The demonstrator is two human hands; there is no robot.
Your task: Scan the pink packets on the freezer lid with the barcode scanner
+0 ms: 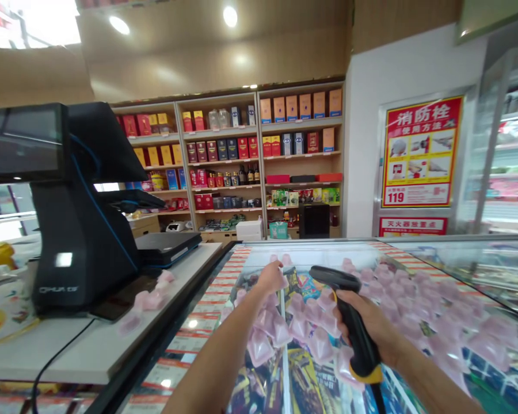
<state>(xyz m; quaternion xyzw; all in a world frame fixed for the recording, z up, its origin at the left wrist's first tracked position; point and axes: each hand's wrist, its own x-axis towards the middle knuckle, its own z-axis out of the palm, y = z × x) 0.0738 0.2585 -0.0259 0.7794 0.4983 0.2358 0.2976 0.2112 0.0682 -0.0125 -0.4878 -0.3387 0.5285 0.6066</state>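
My right hand point(365, 322) is wrapped round the handle of a black and yellow barcode scanner point(356, 328), whose head points up and to the left. A cable runs down from its grip. My left hand point(273, 277) reaches forward over the glass counter, its fingers bent and partly hidden; I cannot make out what is in them. Close by that hand are several pale pink, translucent, faceted cup-like pieces point(261, 345). More pink pieces point(322, 342) lie between my hands, and a large group of pink pieces point(414, 299) spreads to the right.
The glass-topped counter point(237, 259) has price strips along its edges and packaged goods beneath. At left, a black point-of-sale terminal point(86, 241) stands on a white counter point(82, 351) beside several pink pieces point(151, 299). Stocked shelves point(259, 129) line the back wall.
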